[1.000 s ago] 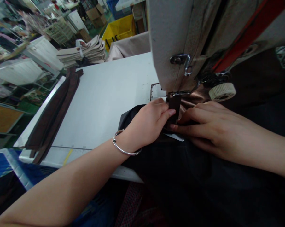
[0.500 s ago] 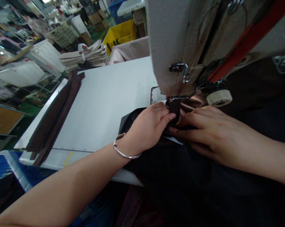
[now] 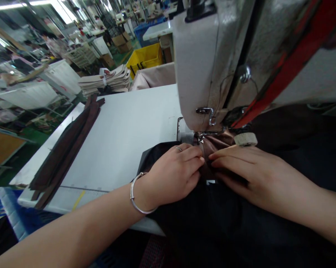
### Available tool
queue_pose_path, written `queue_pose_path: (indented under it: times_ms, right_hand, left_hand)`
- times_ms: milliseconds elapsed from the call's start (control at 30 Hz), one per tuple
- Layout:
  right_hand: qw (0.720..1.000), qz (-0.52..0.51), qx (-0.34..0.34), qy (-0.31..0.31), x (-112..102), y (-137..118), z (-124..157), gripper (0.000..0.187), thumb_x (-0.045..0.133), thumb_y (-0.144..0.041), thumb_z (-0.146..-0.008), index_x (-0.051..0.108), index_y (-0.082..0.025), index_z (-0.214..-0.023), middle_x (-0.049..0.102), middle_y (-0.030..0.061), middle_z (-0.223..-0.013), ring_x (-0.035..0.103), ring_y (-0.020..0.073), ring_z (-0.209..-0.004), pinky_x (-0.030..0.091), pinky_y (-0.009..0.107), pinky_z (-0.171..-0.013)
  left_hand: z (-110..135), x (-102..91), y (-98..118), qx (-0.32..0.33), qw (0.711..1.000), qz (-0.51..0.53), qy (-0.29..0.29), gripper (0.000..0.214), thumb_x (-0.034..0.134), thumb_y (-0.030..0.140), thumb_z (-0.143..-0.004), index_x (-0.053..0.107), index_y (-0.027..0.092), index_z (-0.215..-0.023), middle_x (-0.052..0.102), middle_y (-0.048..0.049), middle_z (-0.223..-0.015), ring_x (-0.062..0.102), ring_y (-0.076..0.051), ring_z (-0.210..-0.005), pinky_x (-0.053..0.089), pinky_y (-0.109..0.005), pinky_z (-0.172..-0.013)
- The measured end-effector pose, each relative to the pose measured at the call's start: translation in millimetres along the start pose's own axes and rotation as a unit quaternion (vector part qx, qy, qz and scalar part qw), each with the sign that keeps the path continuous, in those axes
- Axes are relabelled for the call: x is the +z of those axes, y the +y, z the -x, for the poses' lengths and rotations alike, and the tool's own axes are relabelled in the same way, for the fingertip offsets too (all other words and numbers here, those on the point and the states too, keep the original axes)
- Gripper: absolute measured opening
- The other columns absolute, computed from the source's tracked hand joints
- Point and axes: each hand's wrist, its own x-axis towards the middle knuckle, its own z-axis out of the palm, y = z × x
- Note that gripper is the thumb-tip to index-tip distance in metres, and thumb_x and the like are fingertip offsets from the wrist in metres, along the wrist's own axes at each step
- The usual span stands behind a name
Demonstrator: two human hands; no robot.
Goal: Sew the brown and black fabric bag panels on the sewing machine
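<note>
Fingers of the left hand are bent close together, tips on the brown fabric; a pinch cannot be confirmed. Right hand lies flat, fingers straight and together, pressing the same fabric below the sewing machine head. Black cloth spreads beneath, overlapping the white table.

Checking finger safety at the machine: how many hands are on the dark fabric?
2. The left hand, wearing a silver bangle, presses the black fabric in front of the grey sewing machine head; the right hand lies flat beside it. No others show.
</note>
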Motion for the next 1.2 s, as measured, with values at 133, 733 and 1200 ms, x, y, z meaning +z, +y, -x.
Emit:
queue_pose_path:
  times_ms: [133,733,1200]
  right_hand:
    - [1.000,0.013,-0.003,-0.016,2.6,0.4,1.4,0.028,0.054,-0.017,-0.094,0.063,-0.017,-0.121,0.069,0.0091,-0.119,0.064,0.0227,-0.107,0.052,0.039,-0.090]
    - [0.999,0.041,-0.019,-0.019,5.7,26.6,-11.5,0.029,0.053,-0.017,-0.094,0.065,-0.018,-0.121,0.068,0.0083,-0.123,0.065,0.0245,-0.110,0.053,0.046,-0.095]
    - [0.999,0.013,0.030,0.001,15.8,28.1,-27.5,0.024,0.061,-0.022,-0.090,0.071,-0.022,-0.112,0.072,0.0067,-0.115,0.067,0.0276,-0.108,0.052,0.048,-0.094]
  left_hand:
    - [4.7,0.2,-3.9,0.008,1.000,-0.010,-0.004,0.025,0.052,0.020,-0.094,0.066,0.013,-0.114,0.067,-0.0090,-0.120,0.063,-0.022,-0.111,0.051,-0.038,-0.103]
    - [-13.4,-5.5,-30.6,0.005,0.998,-0.026,-0.052,0.026,0.059,0.025,-0.090,0.068,0.016,-0.111,0.069,-0.0093,-0.116,0.063,-0.025,-0.109,0.050,-0.041,-0.101]
    - [-20.7,-3.9,-35.9,-0.088,0.996,0.012,0.017,0.025,0.049,0.027,-0.098,0.069,0.013,-0.094,0.071,-0.0085,-0.094,0.066,-0.021,-0.089,0.054,-0.033,-0.081]
